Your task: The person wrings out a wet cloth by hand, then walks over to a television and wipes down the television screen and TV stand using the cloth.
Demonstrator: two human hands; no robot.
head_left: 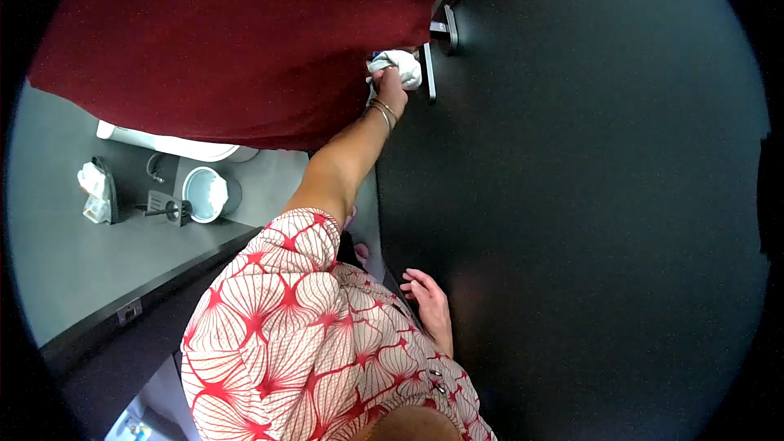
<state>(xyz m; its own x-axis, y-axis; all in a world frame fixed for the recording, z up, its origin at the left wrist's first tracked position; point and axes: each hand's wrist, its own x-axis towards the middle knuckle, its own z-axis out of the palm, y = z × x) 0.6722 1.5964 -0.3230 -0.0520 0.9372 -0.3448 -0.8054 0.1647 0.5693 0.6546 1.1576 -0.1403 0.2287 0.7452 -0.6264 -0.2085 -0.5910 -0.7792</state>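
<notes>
Closest of all is a shirt (286,343), pale with red fan shapes, filling the near middle of the head view. From its left sleeve a bare arm reaches far ahead, with thin bands (382,114) around the wrist. At its end, the left hand (390,86) is closed on a white cloth (400,67), all bunched up. So the cloth is at the far middle, just beside a shiny handle (431,73). I cannot tell if the cloth touches the handle.

The right hand (429,304) is nearer, in front of the shirt. Its fingers are loose and a bit bent, and it is well apart from the left hand. Just to the right of it is a big dark panel (604,196), which fills the whole right side. I cannot tell if this hand touches it.

Far and to the left hangs a wide sheet of dark red cloth (237,41). It hides part of a long white thing (167,144). More to the near side, on a grey surface (61,253), is a round tub (233,194) with something white in it. Just left of the tub is a grey tool with slots (167,208), and more to the left is a dark stand (111,188) with crumpled white stuff (93,180) by it
</notes>
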